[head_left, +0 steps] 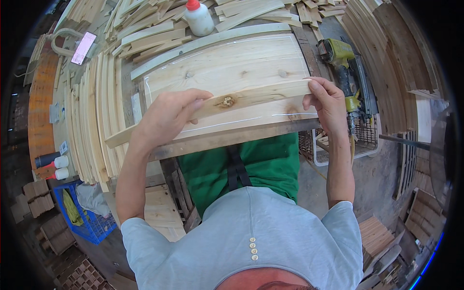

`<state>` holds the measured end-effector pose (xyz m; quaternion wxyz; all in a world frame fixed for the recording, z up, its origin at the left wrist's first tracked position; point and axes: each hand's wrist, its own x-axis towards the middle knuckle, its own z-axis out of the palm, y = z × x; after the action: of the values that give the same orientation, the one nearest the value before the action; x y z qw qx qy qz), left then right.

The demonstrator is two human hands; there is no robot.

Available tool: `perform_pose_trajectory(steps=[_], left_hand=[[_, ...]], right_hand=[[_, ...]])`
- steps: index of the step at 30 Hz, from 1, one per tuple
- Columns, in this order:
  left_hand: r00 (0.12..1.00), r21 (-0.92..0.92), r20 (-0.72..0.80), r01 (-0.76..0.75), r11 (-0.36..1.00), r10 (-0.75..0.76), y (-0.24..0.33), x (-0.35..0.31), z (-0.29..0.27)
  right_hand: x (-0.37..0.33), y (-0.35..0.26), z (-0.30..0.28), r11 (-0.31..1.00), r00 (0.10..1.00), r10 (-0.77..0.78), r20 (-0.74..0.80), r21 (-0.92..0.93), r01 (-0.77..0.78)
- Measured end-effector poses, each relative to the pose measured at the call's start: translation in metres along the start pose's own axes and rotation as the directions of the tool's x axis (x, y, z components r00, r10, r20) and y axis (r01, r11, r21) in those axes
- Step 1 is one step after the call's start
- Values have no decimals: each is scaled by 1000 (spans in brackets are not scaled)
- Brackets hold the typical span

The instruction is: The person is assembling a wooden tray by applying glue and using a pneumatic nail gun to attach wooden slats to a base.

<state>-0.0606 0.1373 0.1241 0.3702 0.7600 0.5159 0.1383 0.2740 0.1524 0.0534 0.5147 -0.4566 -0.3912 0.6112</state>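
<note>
My left hand (169,116) closes round a knotted strip (266,94) held over the white-lined panel (217,60); my right hand (327,99) pinches its end — apparently the positioning step, calling for squared alignment. A batten (193,47) occupies the far edge — stacked strips (92,111), bottle (199,21) and nail gun (342,58) crowd round.

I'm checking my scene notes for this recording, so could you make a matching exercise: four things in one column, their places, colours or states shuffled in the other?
Things
1. wooden strip
2. wide panel
3. bottle beyond the panel
4. nail gun

Places, colours or states
A. white and red
B. yellow-green and black, at the right
C. held by the left hand and the right hand
D. pale, lying under the strip

Pairs: 1-C, 2-D, 3-A, 4-B
</note>
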Motion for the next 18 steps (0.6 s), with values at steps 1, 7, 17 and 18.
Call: perform_pose_trajectory(steps=[1,7,17,18], left_hand=[[999,-62,22,38,997,-37,-2,1,-2],[997,-136,15,72,988,-70,-3,-2,0],[973,162,-157,-144,976,169,-4,8,21],[971,152,-146,-167,974,189,-6,6,22]], right_hand=[[2,1,-2,998,1000,6,28,-60,-4],[7,8,4,1000,1000,9,17,-21,-8],[3,6,-5,996,997,45,-67,79,-39],[5,7,-7,991,998,47,-34,129,-42]])
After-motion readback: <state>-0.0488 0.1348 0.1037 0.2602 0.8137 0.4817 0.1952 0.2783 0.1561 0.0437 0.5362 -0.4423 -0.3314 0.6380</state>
